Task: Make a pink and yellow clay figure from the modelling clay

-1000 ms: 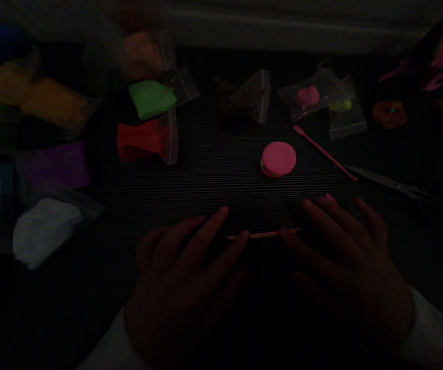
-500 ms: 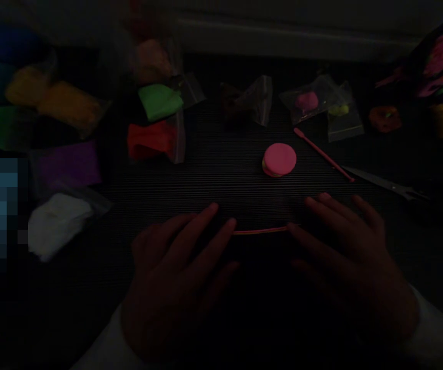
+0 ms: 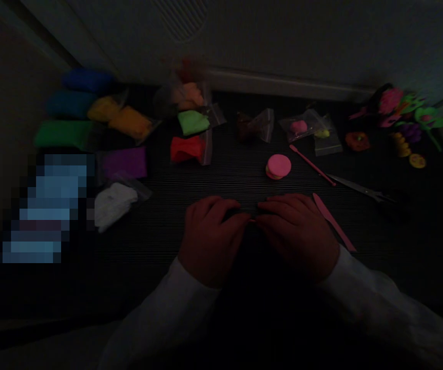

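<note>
Left hand (image 3: 213,237), right hand (image 3: 301,235) moved closer; thin strand (image 3: 252,221) mostly hidden.

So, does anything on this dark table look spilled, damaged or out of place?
Nothing visible looks spilled or damaged. The oddity is the pixelated patch at the left, beside the white pack: coarse blue blocks hide whatever lies there. The thin strand between the fingers barely shows, so its condition can't be told.
</note>
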### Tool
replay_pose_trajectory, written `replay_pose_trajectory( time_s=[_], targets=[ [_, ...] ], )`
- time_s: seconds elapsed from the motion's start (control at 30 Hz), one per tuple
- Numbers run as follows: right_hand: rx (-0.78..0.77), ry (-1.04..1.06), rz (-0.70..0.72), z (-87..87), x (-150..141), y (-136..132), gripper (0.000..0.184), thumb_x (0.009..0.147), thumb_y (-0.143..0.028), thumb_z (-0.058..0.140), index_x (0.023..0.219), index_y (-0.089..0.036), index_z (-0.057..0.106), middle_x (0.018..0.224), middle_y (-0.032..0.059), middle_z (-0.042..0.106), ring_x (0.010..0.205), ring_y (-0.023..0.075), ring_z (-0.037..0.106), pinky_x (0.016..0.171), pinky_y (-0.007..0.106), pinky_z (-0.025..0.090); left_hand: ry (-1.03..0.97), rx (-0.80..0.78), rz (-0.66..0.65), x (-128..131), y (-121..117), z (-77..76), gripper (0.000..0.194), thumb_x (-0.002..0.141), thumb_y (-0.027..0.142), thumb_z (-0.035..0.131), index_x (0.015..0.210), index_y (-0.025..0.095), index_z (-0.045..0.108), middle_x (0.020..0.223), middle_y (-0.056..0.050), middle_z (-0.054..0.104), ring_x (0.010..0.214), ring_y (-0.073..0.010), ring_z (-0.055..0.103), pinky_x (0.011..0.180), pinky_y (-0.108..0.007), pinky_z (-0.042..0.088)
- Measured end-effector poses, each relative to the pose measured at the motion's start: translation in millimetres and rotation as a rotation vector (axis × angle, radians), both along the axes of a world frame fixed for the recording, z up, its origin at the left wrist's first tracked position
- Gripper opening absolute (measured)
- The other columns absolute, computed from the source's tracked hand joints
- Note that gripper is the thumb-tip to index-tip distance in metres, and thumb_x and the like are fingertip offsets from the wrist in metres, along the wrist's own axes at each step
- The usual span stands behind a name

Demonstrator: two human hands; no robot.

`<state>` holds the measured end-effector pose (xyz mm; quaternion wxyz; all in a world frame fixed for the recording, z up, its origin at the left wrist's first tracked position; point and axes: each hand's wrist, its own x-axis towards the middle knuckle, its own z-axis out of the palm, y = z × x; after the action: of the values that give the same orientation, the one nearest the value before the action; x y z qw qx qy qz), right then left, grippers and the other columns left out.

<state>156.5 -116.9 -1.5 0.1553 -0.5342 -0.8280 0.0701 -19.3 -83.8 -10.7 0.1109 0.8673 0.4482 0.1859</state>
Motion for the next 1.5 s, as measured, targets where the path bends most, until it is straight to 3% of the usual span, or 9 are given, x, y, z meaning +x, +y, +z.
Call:
replay_pose_trajectory(
  time_s=[0.23,0.6,0.9,1.07,1.17,1.5],
  targets=[
    [-0.046,0.123,-0.036,9.4,2,-3,0.024,0.081,-0.031,0.05,0.1,-0.019,0.059,0.102,0.004,0.065,0.096,0.0172,0.056,0.09,0.038,0.035,-0.163,-0.106,-0.027,0,-2,11.4,0.014,0.078,0.023,0.053,0.084,0.019,0.065,0.09,-0.003,0.066,0.091,-0.0201,0.053,0.083,-0.039,0.04],
    [-0.347,0.488,-0.04,53.8,0,-29,0.018,0.081,-0.028,0.05,0.094,-0.021,0.062,0.088,0.0,0.066,0.081,0.0111,0.06,0.073,0.025,0.044,-0.449,-0.391,0.019,-9,-27,57.7,0.012,0.073,0.024,0.06,0.084,0.02,0.063,0.082,0.002,0.065,0.078,-0.0106,0.059,0.073,-0.021,0.046],
    [-0.277,0.583,-0.058,84.9,-7,-65,0.017,0.08,-0.023,0.054,0.095,-0.022,0.06,0.088,-0.0006,0.067,0.08,0.0106,0.06,0.072,0.023,0.046,-0.621,-0.616,0.038,-18,-58,78.8,0.014,0.071,0.027,0.063,0.085,0.026,0.064,0.084,0.005,0.066,0.078,-0.0095,0.061,0.069,-0.017,0.047],
    [-0.213,0.571,-0.098,88.8,-8,-77,0.021,0.078,-0.025,0.056,0.098,-0.025,0.059,0.092,-0.0003,0.067,0.083,0.0131,0.061,0.073,0.026,0.048,-0.657,-0.624,0.033,-18,-67,81.9,0.011,0.071,0.027,0.063,0.081,0.026,0.065,0.08,0.003,0.067,0.068,-0.0106,0.062,0.052,-0.017,0.047],
    [-0.239,0.62,-0.143,90.7,-9,-80,0.021,0.077,-0.028,0.057,0.098,-0.025,0.06,0.094,0.0012,0.067,0.084,0.0153,0.062,0.073,0.028,0.049,-0.651,-0.583,0.027,-17,-70,83.7,0.011,0.071,0.025,0.063,0.081,0.025,0.065,0.081,0.002,0.066,0.07,-0.0119,0.062,0.056,-0.019,0.049],
    [-0.637,0.934,-0.218,87.0,-11,-80,0.021,0.078,-0.035,0.054,0.092,-0.022,0.063,0.082,0.0009,0.067,0.072,0.0126,0.06,0.064,0.025,0.047,-0.605,-0.397,-0.056,-16,-72,90.9,0.014,0.07,0.014,0.063,0.081,0.022,0.065,0.083,0.002,0.065,0.077,-0.0087,0.061,0.071,-0.017,0.048]
  ],
)
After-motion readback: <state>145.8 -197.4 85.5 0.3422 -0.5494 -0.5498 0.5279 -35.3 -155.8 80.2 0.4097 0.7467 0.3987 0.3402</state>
